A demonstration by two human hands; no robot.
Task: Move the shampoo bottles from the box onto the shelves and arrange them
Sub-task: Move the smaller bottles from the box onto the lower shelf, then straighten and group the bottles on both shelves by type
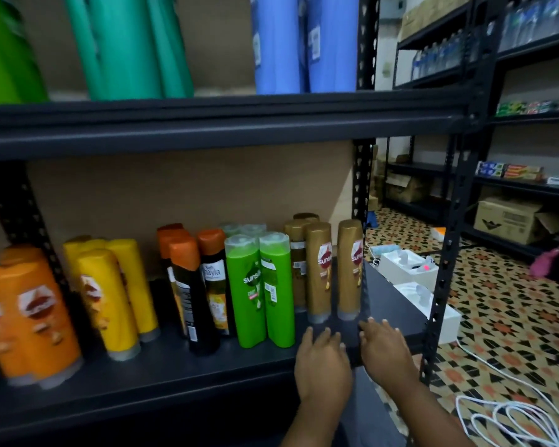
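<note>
Lower shelf (175,375): shampoo bottles standing capped-end down in colour groups, the gold bottles (334,269) at its right end, green bottles (260,288) just left of them. Left hand (321,366) and right hand (386,346), side by side, fingers straight and holding nothing, rest on the shelf's front edge just before the gold bottles.

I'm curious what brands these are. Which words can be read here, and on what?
"sunsilk", partly hidden: front green plastic bottle.
"suns", cut off: two golden-brown plastic bottles.
"hayla": black bottle with orange cap.
Orange bottles, yellow bottles, cartons: too blurred.
</note>
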